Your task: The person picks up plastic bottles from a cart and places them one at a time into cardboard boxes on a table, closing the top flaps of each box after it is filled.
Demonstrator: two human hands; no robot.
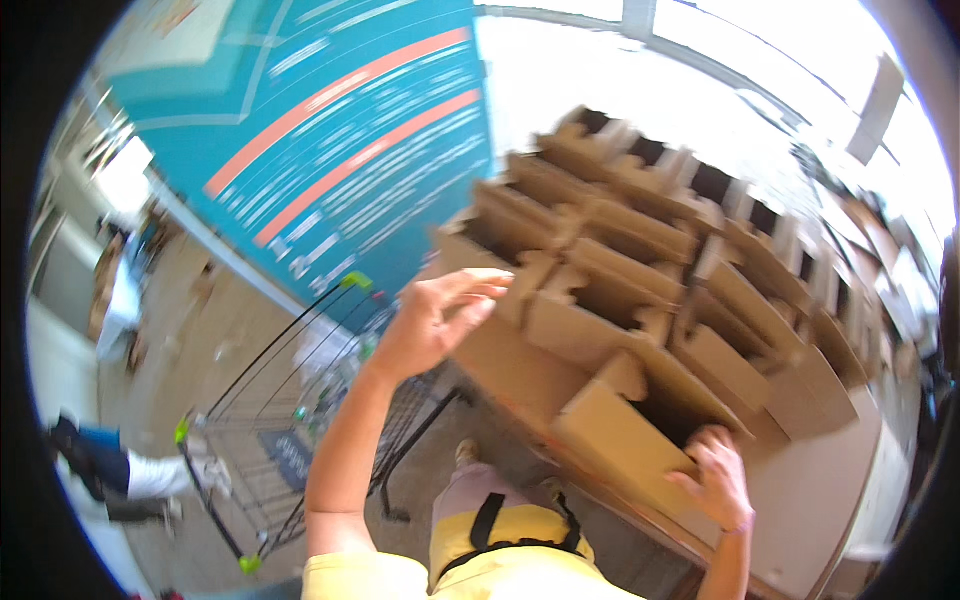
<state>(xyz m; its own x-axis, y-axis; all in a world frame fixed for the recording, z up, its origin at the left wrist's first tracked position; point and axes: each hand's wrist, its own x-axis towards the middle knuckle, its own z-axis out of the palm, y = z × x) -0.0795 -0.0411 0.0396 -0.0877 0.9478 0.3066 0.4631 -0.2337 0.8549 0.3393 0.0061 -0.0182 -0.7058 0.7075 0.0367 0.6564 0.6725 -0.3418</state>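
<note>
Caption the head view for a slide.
Right hand gripping an open cardboard box beside rows of similar boxes, left hand raised and empty, a wire shopping cart standing to the left.

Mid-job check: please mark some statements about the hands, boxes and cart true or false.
1. The right hand grips an open-topped brown cardboard box. True.
2. That box is closed. False: its top is open.
3. The left hand is raised, with nothing visible in its grasp. True.
4. The black wire shopping cart with lime-green corners stands left of the boxes. True.
5. The right hand rests on the cart. False: it is at the box.
</note>
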